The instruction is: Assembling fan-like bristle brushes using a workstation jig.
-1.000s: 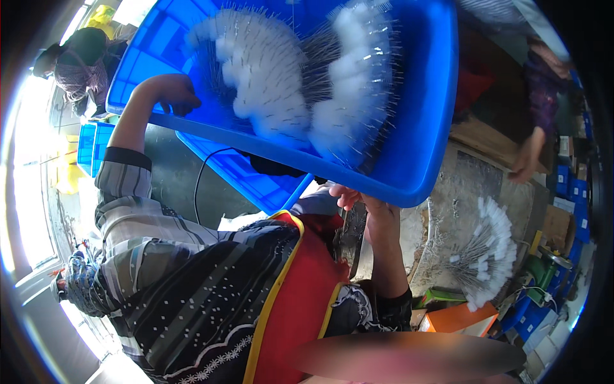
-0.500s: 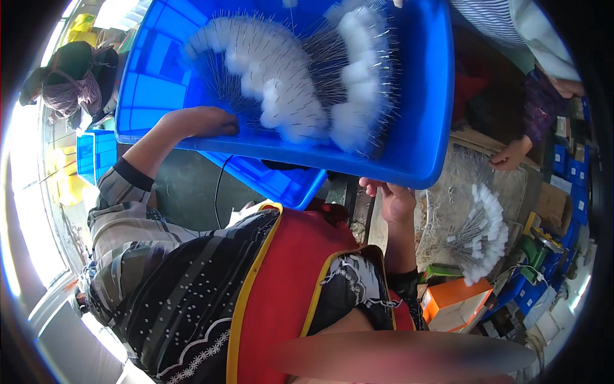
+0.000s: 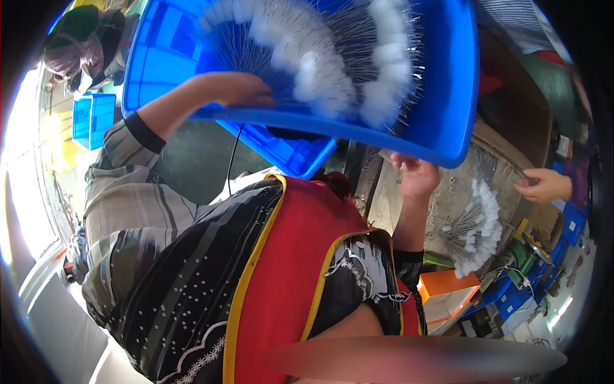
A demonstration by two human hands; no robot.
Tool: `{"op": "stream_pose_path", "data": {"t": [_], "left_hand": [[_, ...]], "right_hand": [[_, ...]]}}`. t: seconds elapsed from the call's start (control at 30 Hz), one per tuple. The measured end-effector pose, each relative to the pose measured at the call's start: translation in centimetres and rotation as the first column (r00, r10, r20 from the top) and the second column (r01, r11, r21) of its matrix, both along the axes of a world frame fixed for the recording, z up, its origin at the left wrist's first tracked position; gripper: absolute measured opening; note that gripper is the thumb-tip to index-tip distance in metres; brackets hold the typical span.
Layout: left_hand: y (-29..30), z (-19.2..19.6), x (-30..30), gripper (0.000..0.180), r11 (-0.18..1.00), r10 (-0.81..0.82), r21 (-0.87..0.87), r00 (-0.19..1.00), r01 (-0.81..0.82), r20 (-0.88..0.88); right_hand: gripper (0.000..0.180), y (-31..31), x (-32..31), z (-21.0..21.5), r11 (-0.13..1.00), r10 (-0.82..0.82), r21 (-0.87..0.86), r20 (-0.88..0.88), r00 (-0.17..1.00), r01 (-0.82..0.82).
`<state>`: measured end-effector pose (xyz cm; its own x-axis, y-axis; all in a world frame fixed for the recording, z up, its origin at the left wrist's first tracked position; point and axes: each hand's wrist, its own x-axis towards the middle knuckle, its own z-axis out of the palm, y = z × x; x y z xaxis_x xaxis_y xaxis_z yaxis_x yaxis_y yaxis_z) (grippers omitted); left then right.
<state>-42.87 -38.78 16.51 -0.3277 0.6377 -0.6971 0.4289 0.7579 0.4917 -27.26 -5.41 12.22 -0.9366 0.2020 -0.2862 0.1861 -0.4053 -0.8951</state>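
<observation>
I see both hands clamped on the tilted blue crate (image 3: 448,96), left hand (image 3: 233,89) on its near rim, right hand (image 3: 416,176) seemingly beneath, its loose white-tipped wires (image 3: 307,64) light, prickly, best carried by the rims.

Strong daylight enters from a glazed side well left of the left-hand fingers (image 3: 256,96) and bleaches that edge of the view. Below those fingers lies a dark green floor (image 3: 192,160), crossed by a thin black cable (image 3: 233,150). Further left stands a blue crate (image 3: 93,118). Right of the right-hand fingers (image 3: 409,168) runs a worn brown workbench (image 3: 505,150). Below them sit an orange box (image 3: 448,285) and stacked blue bins (image 3: 511,297). Walls cannot be made out.
</observation>
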Motion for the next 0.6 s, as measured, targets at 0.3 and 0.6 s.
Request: {"op": "stream_pose_path", "data": {"t": [0.3, 0.6], "left_hand": [[-10.6, -5.6, -4.2, 0.038, 0.732, 0.277, -0.678, 0.938, -0.067, 0.206], [-7.4, -2.2, -1.7, 0.042, 0.818, -0.167, -0.559, 0.986, 0.133, -0.01]], "right_hand": [[0.038, -1.5, 0.0, 4.3, 0.978, 0.072, 0.182, 0.172, 0.983, -0.103], [0.026, -4.8, 0.0, 14.7, 0.656, 0.273, 0.53, 0.498, 0.823, -0.538]]}}
